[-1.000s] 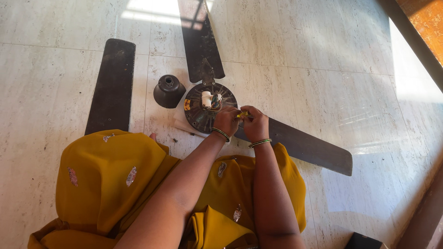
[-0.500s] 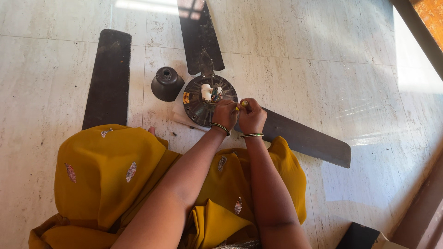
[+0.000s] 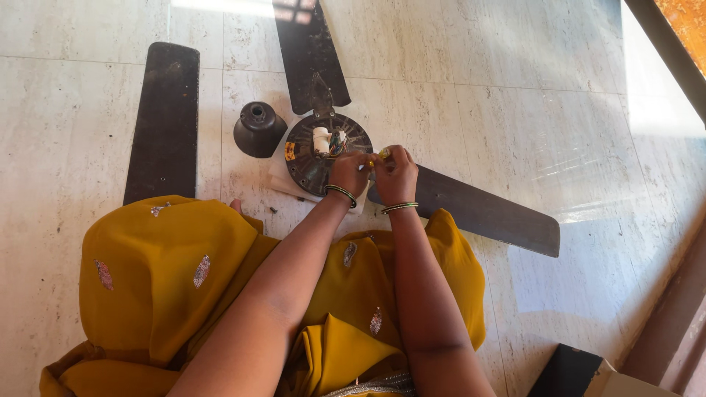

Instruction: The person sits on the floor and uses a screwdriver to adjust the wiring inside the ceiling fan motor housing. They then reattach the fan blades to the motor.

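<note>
Fingers of both hands pinch a small yellow piece (image 3: 382, 154) at the fan motor's (image 3: 323, 151) right edge.

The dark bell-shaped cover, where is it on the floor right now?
In the head view the dark bell-shaped cover stands on the marble floor, upper left of centre, between the loose fan blade and the round fan motor.

Open floor (image 3: 559, 110) right of blades (image 3: 471, 209)
</note>
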